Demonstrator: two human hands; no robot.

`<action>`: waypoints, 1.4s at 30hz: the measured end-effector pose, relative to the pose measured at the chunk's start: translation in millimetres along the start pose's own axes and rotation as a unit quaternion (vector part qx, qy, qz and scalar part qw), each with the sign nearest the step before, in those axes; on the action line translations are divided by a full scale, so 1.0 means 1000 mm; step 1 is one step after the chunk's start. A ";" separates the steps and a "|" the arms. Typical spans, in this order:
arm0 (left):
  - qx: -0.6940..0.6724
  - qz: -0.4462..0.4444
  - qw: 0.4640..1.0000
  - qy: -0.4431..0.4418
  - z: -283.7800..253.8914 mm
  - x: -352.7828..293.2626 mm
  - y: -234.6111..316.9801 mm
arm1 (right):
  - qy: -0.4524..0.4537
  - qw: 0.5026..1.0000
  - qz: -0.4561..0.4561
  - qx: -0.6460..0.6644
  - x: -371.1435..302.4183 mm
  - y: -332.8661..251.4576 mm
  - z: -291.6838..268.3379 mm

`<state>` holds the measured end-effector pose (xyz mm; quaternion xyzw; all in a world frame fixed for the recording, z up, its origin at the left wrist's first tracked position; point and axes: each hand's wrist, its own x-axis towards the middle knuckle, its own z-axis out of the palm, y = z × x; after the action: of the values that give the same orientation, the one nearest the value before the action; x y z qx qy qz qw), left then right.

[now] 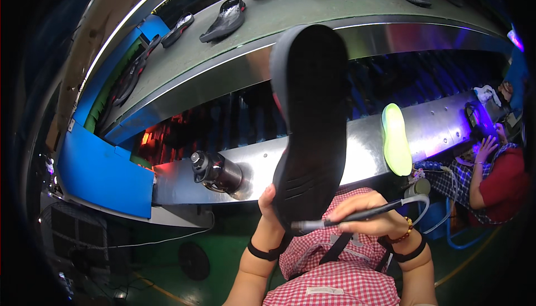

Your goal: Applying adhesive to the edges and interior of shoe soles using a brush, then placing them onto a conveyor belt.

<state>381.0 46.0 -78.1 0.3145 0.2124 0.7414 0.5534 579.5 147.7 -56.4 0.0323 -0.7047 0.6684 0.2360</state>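
Note:
A large black shoe sole (314, 133) with a grey side wall stands upright before me, its inner face toward me. My left hand (269, 218) is closed on its lower left edge; the thumb shows and the other fingers are hidden behind. In my right hand (375, 214) is a dark-handled brush (365, 212), pinched between thumb and fingers. From the handle's rear end a grey hose curves away. The pale brush tip, slightly blurred, lies at the sole's lower end and appears to touch it.
Several black soles (224, 18) lie along the green conveyor belt (184, 46) ahead. On the metal ledge (257, 166) below stand a dark bottle (216, 172) and a yellow-green sole-shaped piece (396, 140). To the right, another person (497, 180) works under violet light.

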 end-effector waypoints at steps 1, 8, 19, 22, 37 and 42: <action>0.020 -0.049 0.998 0.036 0.008 0.001 0.004 | 0.012 0.997 -0.009 -0.078 0.002 0.005 -0.002; 0.014 -0.221 0.971 0.085 0.013 0.001 0.016 | -0.211 0.972 -0.013 -0.102 0.003 -0.007 -0.021; -0.005 -0.346 0.934 0.087 0.005 0.003 0.015 | -0.219 0.973 -0.029 -0.070 -0.006 -0.003 -0.020; -0.008 -0.373 0.924 0.077 0.007 0.006 0.011 | -0.177 0.978 -0.047 -0.104 -0.006 0.000 -0.020; 0.035 -0.436 0.896 0.079 0.020 -0.007 0.026 | -0.306 0.888 0.010 -0.342 -0.013 -0.033 -0.035; 0.049 -0.461 0.883 0.067 0.017 -0.007 0.031 | -0.241 0.909 -0.010 -0.339 -0.013 -0.029 -0.038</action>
<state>372.9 29.5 -47.0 0.1574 0.4059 0.4103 0.8013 612.5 177.7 -34.9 0.1171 -0.9241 0.3584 0.0622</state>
